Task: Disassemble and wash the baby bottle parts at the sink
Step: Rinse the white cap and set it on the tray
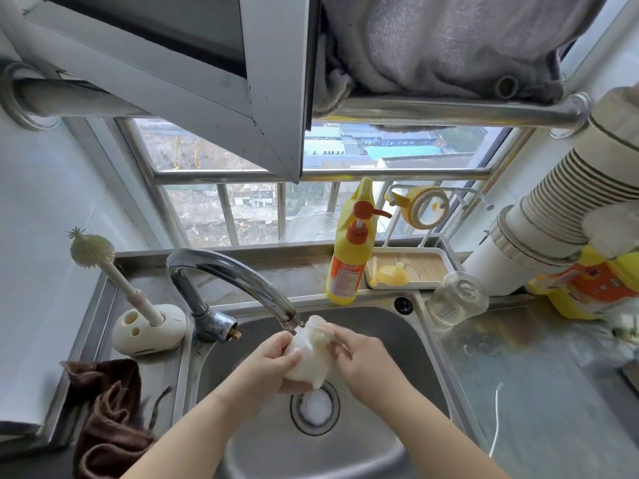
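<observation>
I see both hands over the sink (397, 326), just under the tap (242, 271). My left hand (273, 357) wraps the white part (304, 361) from below; my right hand (359, 354) pinches its upper end. Its long axis tilts up toward the spout, so the rinse turns on that end staying under the outlet.

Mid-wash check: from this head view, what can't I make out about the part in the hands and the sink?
- White part, head view: shape and type unclear; left hand, right hand and suds cover it.
- Drain: foam hides its inside.
- Clear bottle: markings too small to read.
- Sink: near edge cut off by frame bottom.
</observation>
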`<move>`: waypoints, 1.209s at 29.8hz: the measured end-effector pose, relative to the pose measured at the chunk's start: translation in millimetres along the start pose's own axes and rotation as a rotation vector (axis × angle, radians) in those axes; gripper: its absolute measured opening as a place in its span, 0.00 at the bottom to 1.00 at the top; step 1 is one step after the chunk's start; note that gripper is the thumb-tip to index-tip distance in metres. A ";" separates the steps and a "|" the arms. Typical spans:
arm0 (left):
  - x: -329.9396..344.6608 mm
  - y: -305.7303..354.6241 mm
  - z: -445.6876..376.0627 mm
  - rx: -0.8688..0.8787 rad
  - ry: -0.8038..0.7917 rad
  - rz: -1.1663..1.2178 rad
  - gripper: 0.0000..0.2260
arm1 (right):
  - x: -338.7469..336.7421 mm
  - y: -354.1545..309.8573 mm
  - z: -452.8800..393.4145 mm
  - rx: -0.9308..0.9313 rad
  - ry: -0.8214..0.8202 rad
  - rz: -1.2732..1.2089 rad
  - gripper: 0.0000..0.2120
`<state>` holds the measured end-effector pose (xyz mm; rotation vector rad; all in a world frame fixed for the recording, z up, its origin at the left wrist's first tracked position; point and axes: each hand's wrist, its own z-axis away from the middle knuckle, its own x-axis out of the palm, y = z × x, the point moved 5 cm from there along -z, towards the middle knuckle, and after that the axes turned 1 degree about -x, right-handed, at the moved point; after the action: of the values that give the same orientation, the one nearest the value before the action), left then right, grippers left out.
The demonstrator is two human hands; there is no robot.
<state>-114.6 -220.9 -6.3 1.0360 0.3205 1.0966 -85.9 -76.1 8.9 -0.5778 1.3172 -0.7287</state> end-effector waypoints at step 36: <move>-15.8 9.5 -2.8 -0.056 0.268 0.158 0.09 | -0.3 -1.2 19.9 -0.148 0.065 0.185 0.21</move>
<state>-129.4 -232.1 -4.0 0.8761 0.4251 1.3838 -66.5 -77.2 13.3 -0.5454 1.4719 -0.5040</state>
